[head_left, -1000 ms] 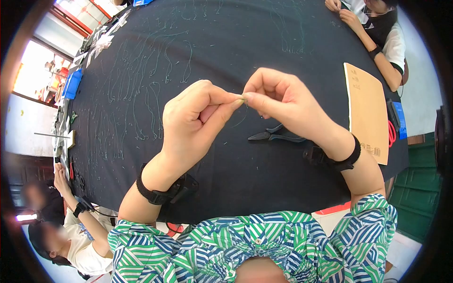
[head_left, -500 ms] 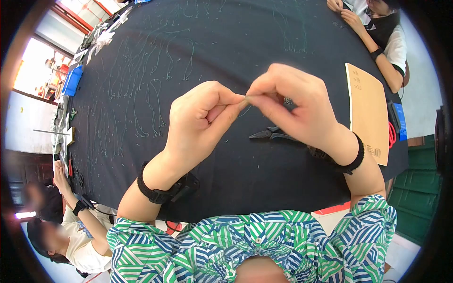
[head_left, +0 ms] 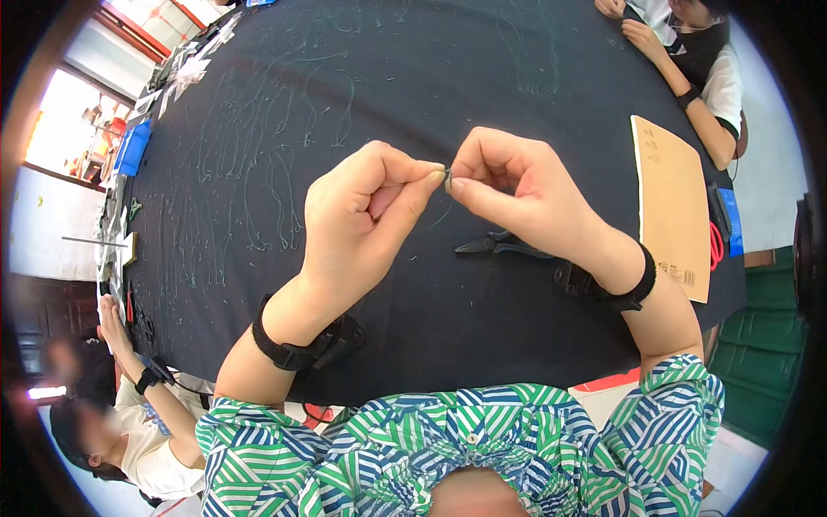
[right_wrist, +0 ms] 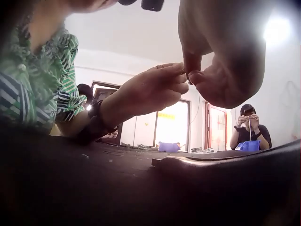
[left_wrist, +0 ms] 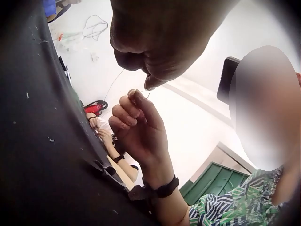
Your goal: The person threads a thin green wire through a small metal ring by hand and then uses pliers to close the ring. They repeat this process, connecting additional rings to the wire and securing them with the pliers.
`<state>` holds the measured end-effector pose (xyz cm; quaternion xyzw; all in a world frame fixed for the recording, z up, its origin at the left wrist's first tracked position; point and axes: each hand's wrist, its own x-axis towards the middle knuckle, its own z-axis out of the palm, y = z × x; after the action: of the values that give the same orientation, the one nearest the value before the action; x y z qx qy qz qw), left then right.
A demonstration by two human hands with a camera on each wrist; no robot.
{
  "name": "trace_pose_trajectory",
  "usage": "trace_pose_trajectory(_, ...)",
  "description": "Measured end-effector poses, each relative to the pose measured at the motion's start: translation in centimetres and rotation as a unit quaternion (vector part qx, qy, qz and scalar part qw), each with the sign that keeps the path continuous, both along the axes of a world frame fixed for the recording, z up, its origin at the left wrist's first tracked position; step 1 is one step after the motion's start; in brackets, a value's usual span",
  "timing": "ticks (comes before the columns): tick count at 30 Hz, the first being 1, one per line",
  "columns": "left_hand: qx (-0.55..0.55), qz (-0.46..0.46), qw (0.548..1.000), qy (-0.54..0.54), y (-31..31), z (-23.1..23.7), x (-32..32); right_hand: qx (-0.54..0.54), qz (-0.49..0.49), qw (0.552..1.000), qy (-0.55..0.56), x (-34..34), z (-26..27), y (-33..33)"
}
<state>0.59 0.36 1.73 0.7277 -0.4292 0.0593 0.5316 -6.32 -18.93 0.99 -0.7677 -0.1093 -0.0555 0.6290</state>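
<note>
In front of the chest, my left hand (head_left: 357,215) pinches thin green fishing line (head_left: 439,214) between thumb and forefinger. My right hand (head_left: 534,189) pinches at the same spot, its other fingers curled in. The two sets of fingertips nearly meet, and a small curved piece like a hook (left_wrist: 149,94) bridges them in the left wrist view; its ends are hidden by the fingers. A loop of the line hangs below the hands. Dark-handled pliers (head_left: 482,246) lie on the black tablecloth (head_left: 448,336) under my right hand.
Many lengths of green line (head_left: 280,202) lie spread across the cloth at left and far side. A brown cardboard sheet (head_left: 672,207) lies at right, near red-handled scissors (head_left: 715,244). A blue bin (head_left: 132,149) stands at the left edge. Other people sit around the table.
The right hand rose and turned over the joined fingertips half a second ago, then came back down. Now a narrow gap with a dark bit shows between the fingertips. Both hands keep pinching.
</note>
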Motion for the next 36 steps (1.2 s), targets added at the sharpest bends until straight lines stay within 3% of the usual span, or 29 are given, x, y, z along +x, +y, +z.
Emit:
trace_pose_trajectory(1, -0.006, 0.004, 1.0, 0.006, 0.0, -0.1, 0.0, -0.03, -0.009, 0.999, -0.022, -0.1, 0.1, 0.1)
trace_pose_trajectory(2, -0.008, 0.006, 1.0, 0.022, 0.0, -0.1, 0.0, -0.1, -0.013, 0.988, -0.118, -0.1, 0.3, 0.1)
trace_pose_trajectory(4, -0.012, 0.009, 0.998, 0.053, 0.0, -0.1, 0.0, -0.233, -0.02, 0.923, -0.304, 0.1, 0.6, 0.3)
trace_pose_trajectory(8, 0.009, -0.005, 1.0, 0.021, -0.1, -0.1, -0.2, -0.238, -0.059, 0.894, -0.374, 0.1, 1.5, 0.4)
trace_pose_trajectory(12, 0.034, -0.035, 0.999, -0.016, -0.1, 0.0, -0.1, -0.227, -0.066, 0.932, -0.276, -0.1, 2.0, -0.5)
trace_pose_trajectory(18, 0.048, -0.026, 0.996, -0.069, -0.1, 0.2, -0.2, -0.071, -0.041, 0.987, -0.135, 0.2, 1.2, -0.3)
trace_pose_trajectory(25, 0.005, -0.01, 0.99, -0.138, -0.2, 0.2, -0.1, 0.066, 0.025, 0.996, 0.05, 0.5, 0.2, 0.1)
trace_pose_trajectory(28, 0.0, -0.011, 0.998, -0.064, -0.1, 0.2, -0.2, 0.08, 0.054, 0.993, 0.065, 0.1, 0.2, 0.5)
trace_pose_trajectory(30, -0.032, -0.027, 0.993, 0.108, 0.1, 0.0, -0.6, 0.034, 0.034, 0.995, 0.089, -0.6, 1.2, 1.0)
trace_pose_trajectory(32, -0.067, -0.047, 0.967, 0.24, 0.2, 0.0, -0.6, -0.045, 0.028, 0.998, -0.02, -0.6, 0.4, 1.2)
trace_pose_trajectory(34, -0.102, -0.068, 0.934, 0.335, 0.1, 0.1, -0.3, -0.095, 0.028, 0.993, -0.057, -1.0, 0.6, 1.7)
trace_pose_trajectory(36, -0.118, -0.077, 0.918, 0.37, 0.3, 0.6, -0.2, -0.135, 0.033, 0.986, -0.095, -1.5, 0.9, 2.2)
